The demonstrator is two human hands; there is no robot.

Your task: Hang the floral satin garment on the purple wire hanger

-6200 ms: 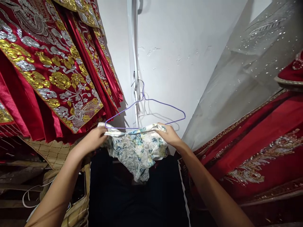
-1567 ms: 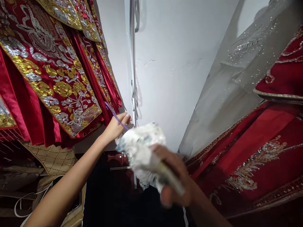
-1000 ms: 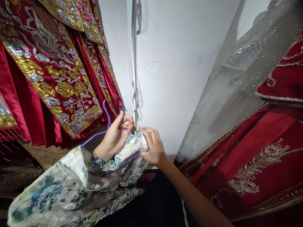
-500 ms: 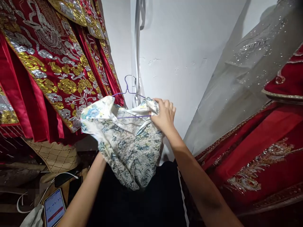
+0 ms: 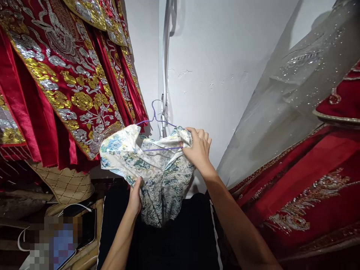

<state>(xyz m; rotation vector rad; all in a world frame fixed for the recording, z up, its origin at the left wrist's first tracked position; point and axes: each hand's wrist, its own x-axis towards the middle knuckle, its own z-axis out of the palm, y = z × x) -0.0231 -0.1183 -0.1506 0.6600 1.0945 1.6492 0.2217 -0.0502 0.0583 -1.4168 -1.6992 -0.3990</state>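
A white floral V-neck garment (image 5: 165, 180) with blue, green and yellow print hangs on a thin purple wire hanger (image 5: 154, 117) in front of me. Whether it is a blouse or a dress I cannot tell. My right hand (image 5: 201, 148) is closed on its right shoulder, thumb at the neckline by the hanger's lower bar. Lower down, my left hand (image 5: 135, 197) pinches the left side of the cloth. Its thumb lies on the front, and its fingers are hidden behind the fabric. The hanger's hook stands upright, clear of both hands.
Red robes with gold and silver embroidery (image 5: 81, 101) hang at the left. At the right hang a sparkly sheer white cloth (image 5: 267, 112) and a beaded red dress (image 5: 312, 180). A white wall (image 5: 208, 45) is ahead. A phone (image 5: 88, 228) and white cable lie low left.
My left hand has come out from behind the garment, its thumb now on the front. Garment and hanger sit slightly lower in view. My right hand keeps its hold.
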